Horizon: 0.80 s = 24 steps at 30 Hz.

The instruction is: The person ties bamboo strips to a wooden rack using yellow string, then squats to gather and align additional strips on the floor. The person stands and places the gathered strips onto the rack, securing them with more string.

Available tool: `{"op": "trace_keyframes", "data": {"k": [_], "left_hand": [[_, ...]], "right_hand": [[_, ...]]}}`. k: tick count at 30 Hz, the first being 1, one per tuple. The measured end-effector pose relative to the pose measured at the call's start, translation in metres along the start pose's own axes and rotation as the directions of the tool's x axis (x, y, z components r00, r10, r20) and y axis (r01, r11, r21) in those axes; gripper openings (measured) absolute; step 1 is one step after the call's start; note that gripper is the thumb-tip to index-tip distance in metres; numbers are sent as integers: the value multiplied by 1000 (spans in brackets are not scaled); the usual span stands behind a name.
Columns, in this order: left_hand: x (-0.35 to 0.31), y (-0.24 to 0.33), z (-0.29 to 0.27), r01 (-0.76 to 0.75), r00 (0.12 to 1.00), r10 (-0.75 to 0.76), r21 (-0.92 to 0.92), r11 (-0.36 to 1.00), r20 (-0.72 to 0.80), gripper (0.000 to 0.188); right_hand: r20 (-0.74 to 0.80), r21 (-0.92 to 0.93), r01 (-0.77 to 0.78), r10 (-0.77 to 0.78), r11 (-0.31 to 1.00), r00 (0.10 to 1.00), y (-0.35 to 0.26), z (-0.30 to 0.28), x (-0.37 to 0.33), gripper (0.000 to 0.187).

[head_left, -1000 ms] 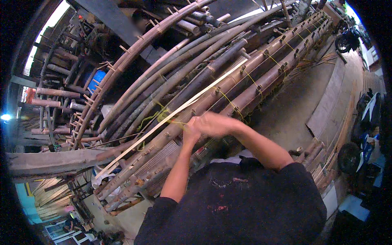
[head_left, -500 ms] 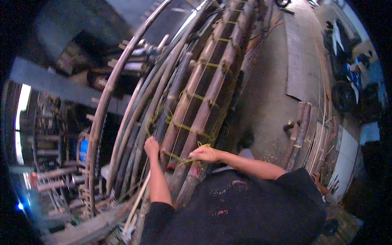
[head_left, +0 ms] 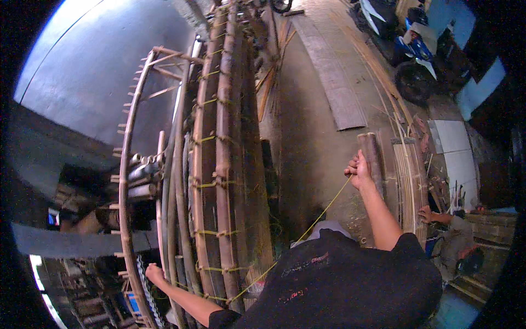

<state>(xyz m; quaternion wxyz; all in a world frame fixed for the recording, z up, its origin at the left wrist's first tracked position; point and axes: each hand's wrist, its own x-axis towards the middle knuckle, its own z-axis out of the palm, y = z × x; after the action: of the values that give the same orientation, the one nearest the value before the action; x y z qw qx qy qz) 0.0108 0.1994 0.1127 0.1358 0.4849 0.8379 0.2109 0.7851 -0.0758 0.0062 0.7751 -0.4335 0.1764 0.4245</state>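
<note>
My right hand (head_left: 359, 171), raised to the right, is closed on a thin yellow cord (head_left: 327, 209). The cord runs taut down and left to the near end of two long brown bamboo poles (head_left: 224, 164). Yellow ties (head_left: 206, 186) cross between these poles at intervals. Out to the left, my left hand (head_left: 156, 273) is a closed fist beside the rail of a bamboo ladder (head_left: 126, 219); what it holds, if anything, is hidden.
More long poles (head_left: 178, 219) lie left of the tied pair. Beyond my right hand are a short thick bamboo piece (head_left: 370, 151) and a bundle of thin strips (head_left: 406, 181). Another person's hand (head_left: 426, 214) rests by the bundle. A motorcycle (head_left: 416, 60) stands at the far right.
My hands, close together at the poles before, are now wide apart. The right hand has moved right and away with the cord pulled straight; the left has moved left. The view has shifted.
</note>
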Motion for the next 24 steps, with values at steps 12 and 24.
{"op": "trace_keyframes", "data": {"k": [12, 24], "left_hand": [[-25, 401, 177, -591, 804, 594, 69, 804, -21, 37], [-260, 653, 573, -805, -201, 615, -486, 339, 763, 46]], "right_hand": [[-199, -163, 133, -165, 978, 966, -52, -20, 102, 42], [-161, -684, -4, -146, 730, 976, -64, 23, 251, 35]]}}
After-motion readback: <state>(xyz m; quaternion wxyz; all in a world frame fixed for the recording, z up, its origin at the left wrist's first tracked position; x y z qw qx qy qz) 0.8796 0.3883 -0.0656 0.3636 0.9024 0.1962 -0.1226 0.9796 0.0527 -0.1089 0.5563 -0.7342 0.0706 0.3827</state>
